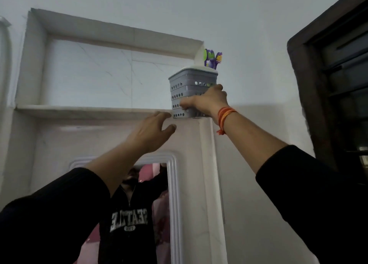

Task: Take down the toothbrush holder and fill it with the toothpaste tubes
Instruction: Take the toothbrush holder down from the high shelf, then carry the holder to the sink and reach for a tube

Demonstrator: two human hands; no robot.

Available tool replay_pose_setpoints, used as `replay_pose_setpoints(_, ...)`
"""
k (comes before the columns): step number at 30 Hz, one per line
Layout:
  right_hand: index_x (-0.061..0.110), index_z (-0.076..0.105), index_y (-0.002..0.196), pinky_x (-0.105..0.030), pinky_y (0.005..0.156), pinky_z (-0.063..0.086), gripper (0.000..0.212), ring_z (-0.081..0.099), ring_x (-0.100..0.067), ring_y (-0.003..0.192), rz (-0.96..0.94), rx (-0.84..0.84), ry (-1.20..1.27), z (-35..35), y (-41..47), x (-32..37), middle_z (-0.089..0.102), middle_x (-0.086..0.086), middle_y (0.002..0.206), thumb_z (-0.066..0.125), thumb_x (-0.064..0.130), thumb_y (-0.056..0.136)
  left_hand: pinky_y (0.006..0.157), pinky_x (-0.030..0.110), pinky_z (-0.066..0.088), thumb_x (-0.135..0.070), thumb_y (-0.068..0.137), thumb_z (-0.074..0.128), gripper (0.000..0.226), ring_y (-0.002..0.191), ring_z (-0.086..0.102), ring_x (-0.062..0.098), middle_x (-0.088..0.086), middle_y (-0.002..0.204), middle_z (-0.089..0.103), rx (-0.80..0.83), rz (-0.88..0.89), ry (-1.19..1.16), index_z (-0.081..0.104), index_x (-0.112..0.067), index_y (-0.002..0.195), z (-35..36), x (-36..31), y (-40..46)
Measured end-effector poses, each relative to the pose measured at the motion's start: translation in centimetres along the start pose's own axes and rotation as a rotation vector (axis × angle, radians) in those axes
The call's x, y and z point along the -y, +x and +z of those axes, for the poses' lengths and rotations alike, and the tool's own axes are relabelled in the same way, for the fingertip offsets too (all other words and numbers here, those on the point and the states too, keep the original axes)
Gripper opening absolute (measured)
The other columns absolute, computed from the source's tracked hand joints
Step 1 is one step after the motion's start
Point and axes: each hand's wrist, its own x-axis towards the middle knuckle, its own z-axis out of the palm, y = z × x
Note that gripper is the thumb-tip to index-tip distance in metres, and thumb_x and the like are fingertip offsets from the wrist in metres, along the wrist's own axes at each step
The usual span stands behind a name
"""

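A grey perforated toothbrush holder (186, 88) stands at the right end of a high white shelf (79, 110), with purple and green toothbrush heads (212, 58) sticking out of its top. My right hand (207, 102) grips the holder's lower right side, fingers wrapped around its front. My left hand (153, 130) is raised just below and left of the holder, fingers spread, not touching it. No toothpaste tubes are in view.
The shelf sits in a recessed wall niche (111, 72). Below it hangs a white-framed mirror (157, 204) that reflects a person in a dark sweatshirt. A dark wooden window frame (328, 84) is at the right.
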Motion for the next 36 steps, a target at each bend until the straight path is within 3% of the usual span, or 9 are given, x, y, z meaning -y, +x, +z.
replay_pose_setpoints(5, 0.010, 0.032, 0.145, -0.042, 0.104, 0.057, 0.115, 0.055, -0.026, 0.126, 0.047, 0.036, 0.000, 1.8, -7.4, -3.9, 0.045, -0.011, 0.139, 0.099, 0.036, 0.055, 0.110, 0.039, 0.039, -0.040, 0.100, 0.049, 0.051, 0.137, 0.046, 0.023, 0.004, 0.149, 0.052, 0.008, -0.067, -0.096, 0.049, -0.017, 0.145, 1.7, 0.0, -6.6)
replay_pose_setpoints(8, 0.009, 0.031, 0.148, -0.036, 0.103, 0.055, 0.121, 0.054, -0.026, 0.126, 0.094, 0.065, -0.005, 3.4, -12.3, -7.4, 0.043, -0.009, 0.140, 0.101, 0.035, 0.052, 0.106, 0.038, 0.043, -0.037, 0.096, 0.048, 0.048, 0.133, 0.051, 0.022, 0.003, 0.143, 0.057, 0.044, -0.110, -0.128, 0.052, -0.019, 0.141, 3.8, 0.7, -11.8)
replay_pose_setpoints(12, 0.010, 0.029, 0.148, -0.028, 0.097, 0.043, 0.124, 0.050, -0.025, 0.126, 0.159, 0.085, -0.029, 5.9, -18.8, -12.7, 0.041, -0.010, 0.143, 0.102, 0.034, 0.050, 0.094, 0.030, 0.045, -0.024, 0.092, 0.051, 0.034, 0.113, 0.058, 0.015, -0.004, 0.117, 0.063, 0.126, -0.128, -0.246, 0.064, -0.017, 0.123, 7.3, 1.9, -19.4)
replay_pose_setpoints(16, 0.011, 0.028, 0.150, -0.025, 0.095, 0.041, 0.131, 0.049, -0.029, 0.132, 0.195, 0.091, -0.052, 8.9, -25.3, -18.3, 0.040, -0.011, 0.145, 0.103, 0.033, 0.045, 0.086, 0.035, 0.052, -0.015, 0.089, 0.057, 0.026, 0.099, 0.062, 0.018, 0.003, 0.108, 0.067, 0.295, -0.251, -0.323, 0.068, -0.010, 0.112, 11.9, 3.4, -27.1)
replay_pose_setpoints(20, 0.008, 0.029, 0.150, -0.032, 0.099, 0.047, 0.133, 0.051, -0.033, 0.130, 0.263, 0.108, -0.072, 11.4, -31.7, -24.3, 0.038, -0.011, 0.142, 0.103, 0.031, 0.041, 0.102, 0.037, 0.049, -0.024, 0.092, 0.062, 0.043, 0.121, 0.060, 0.022, 0.006, 0.133, 0.062, 0.480, -0.384, -0.293, 0.060, -0.014, 0.134, 17.0, 4.7, -34.4)
replay_pose_setpoints(23, 0.008, 0.029, 0.148, -0.029, 0.097, 0.047, 0.132, 0.053, -0.032, 0.129, 0.357, 0.144, -0.072, 12.9, -36.0, -28.8, 0.038, -0.010, 0.141, 0.103, 0.030, 0.042, 0.110, 0.041, 0.045, -0.029, 0.093, 0.063, 0.046, 0.128, 0.057, 0.022, 0.004, 0.140, 0.061, 0.638, -0.437, -0.265, 0.059, -0.015, 0.136, 20.2, 5.7, -38.4)
replay_pose_setpoints(28, 0.009, 0.032, 0.142, -0.033, 0.091, 0.053, 0.125, 0.058, -0.035, 0.122, 0.467, 0.194, -0.111, 15.1, -42.2, -36.0, 0.041, -0.009, 0.135, 0.101, 0.030, 0.040, 0.098, 0.023, 0.045, -0.022, 0.092, 0.066, 0.036, 0.119, 0.064, 0.021, 0.004, 0.128, 0.069, 0.835, -0.520, -0.242, 0.067, -0.013, 0.127, 24.7, 7.4, -42.4)
replay_pose_setpoints(32, 0.010, 0.034, 0.140, -0.047, 0.096, 0.058, 0.124, 0.057, -0.039, 0.122, 0.515, 0.216, -0.112, 16.2, -46.7, -40.4, 0.045, -0.012, 0.132, 0.098, 0.027, 0.035, 0.099, 0.023, 0.047, -0.014, 0.086, 0.068, 0.033, 0.110, 0.070, 0.021, 0.005, 0.117, 0.076, 1.045, -0.572, -0.181, 0.073, -0.013, 0.119, 27.5, 8.6, -44.5)
replay_pose_setpoints(36, 0.006, 0.033, 0.143, -0.039, 0.095, 0.051, 0.129, 0.055, -0.039, 0.122, 0.573, 0.258, -0.095, 16.7, -50.8, -43.6, 0.047, -0.015, 0.132, 0.101, 0.023, 0.035, 0.097, 0.022, 0.046, -0.013, 0.084, 0.068, 0.036, 0.114, 0.069, 0.022, 0.005, 0.119, 0.076, 1.219, -0.578, -0.107, 0.075, -0.014, 0.119, 30.4, 9.5, -46.8)
